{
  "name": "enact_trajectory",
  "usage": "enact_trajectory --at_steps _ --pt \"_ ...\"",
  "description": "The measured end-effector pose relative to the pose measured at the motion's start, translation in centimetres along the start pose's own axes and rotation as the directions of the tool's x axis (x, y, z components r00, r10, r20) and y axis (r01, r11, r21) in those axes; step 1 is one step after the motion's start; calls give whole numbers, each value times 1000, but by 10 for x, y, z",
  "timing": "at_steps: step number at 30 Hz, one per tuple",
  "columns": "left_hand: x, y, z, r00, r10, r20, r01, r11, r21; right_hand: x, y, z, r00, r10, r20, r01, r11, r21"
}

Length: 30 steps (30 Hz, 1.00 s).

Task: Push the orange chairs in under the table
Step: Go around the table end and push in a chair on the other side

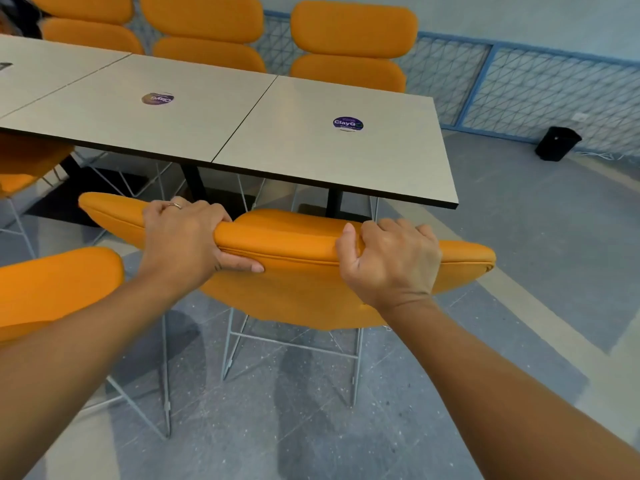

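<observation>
An orange chair [294,251] with a padded backrest and thin grey wire legs stands in front of me, at the near edge of the long grey table [277,140]. My left hand [183,237] is closed over the top of its backrest left of centre, a ring on one finger. My right hand [391,261] grips the same backrest top farther right. The seat is mostly hidden behind the backrest, close to the table edge. A second orange chair [55,285] stands at my near left, apart from the table.
Three orange chairs [349,46] line the table's far side. Another orange chair [24,164] sits at the left edge, partly under the table. Round stickers [348,123] lie on the tabletop. A blue mesh partition [519,84] and a black bin [557,143] stand at the right.
</observation>
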<state>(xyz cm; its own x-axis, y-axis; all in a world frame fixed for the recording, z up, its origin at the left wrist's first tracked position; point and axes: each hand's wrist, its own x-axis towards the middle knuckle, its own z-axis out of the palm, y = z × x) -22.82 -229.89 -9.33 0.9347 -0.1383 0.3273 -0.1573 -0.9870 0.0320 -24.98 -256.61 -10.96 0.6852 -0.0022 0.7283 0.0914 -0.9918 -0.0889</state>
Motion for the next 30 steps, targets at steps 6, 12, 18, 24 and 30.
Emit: enact_trajectory --at_steps 6,12,18,24,30 --pt "21 -31 5 999 25 25 -24 999 -44 8 -27 10 1000 17 18 -16 1000 -6" --pt "17 -32 5 998 52 17 -51 996 -67 11 -34 -12 956 46 291 -23 996 -83" --pt "10 -38 -5 989 117 85 -95 968 -232 18 -31 -40 843 168 512 -78 978 -192" --pt "-6 -29 6 991 -7 -136 -21 980 -199 8 -39 -48 827 279 488 -199 957 -210" --pt "16 -32 18 991 -20 -134 -6 982 -187 15 -35 -30 851 295 435 -222 952 -210"
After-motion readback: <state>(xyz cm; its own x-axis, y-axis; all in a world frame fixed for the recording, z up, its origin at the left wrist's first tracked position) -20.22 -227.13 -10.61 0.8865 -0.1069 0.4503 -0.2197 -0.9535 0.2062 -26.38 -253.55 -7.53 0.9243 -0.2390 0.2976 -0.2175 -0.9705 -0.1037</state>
